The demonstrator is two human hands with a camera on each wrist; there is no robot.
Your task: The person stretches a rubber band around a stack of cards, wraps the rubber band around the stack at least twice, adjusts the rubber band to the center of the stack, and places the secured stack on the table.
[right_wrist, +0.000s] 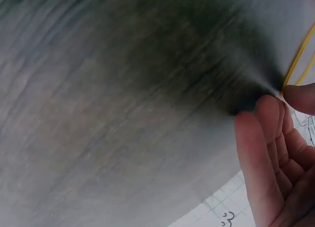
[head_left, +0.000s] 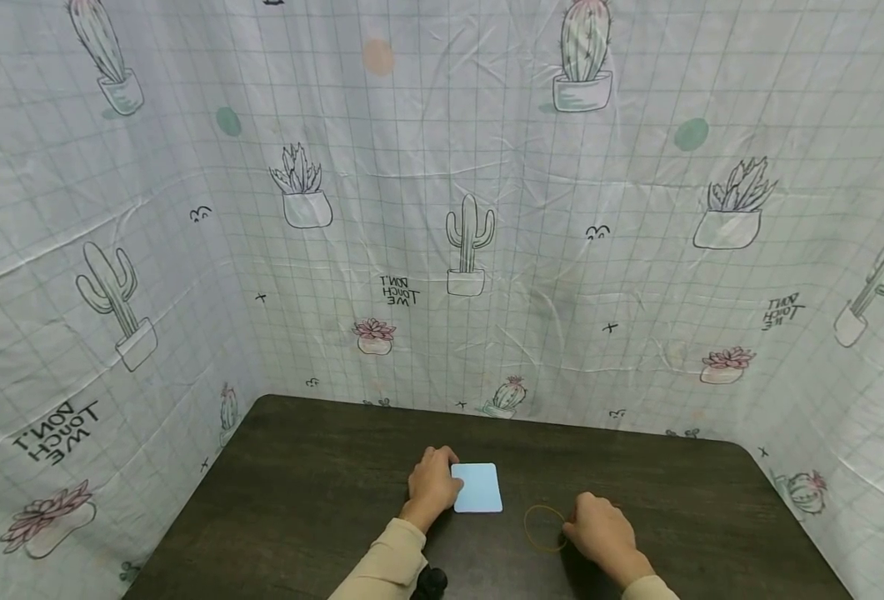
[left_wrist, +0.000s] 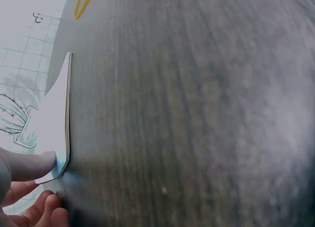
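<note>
My left hand (head_left: 432,483) pinches the left edge of a pale blue square card (head_left: 477,488) with rounded corners. In the left wrist view the thumb (left_wrist: 37,165) lies on the top face of the thin card (left_wrist: 56,113), with the other fingers below its edge. To the right, a thin yellow rubber band (head_left: 527,527) forms a loop close to the table. My right hand (head_left: 601,530) pinches the right side of this loop. The right wrist view shows the band (right_wrist: 297,59) between thumb and fingertips, the remaining fingers loosely bent.
Both hands are over a dark wooden table (head_left: 299,475) with rounded far corners. A white curtain (head_left: 427,167) printed with cacti and a grid hangs behind it and along both sides. Near the left sleeve, a small black object (head_left: 432,581) shows at the bottom edge.
</note>
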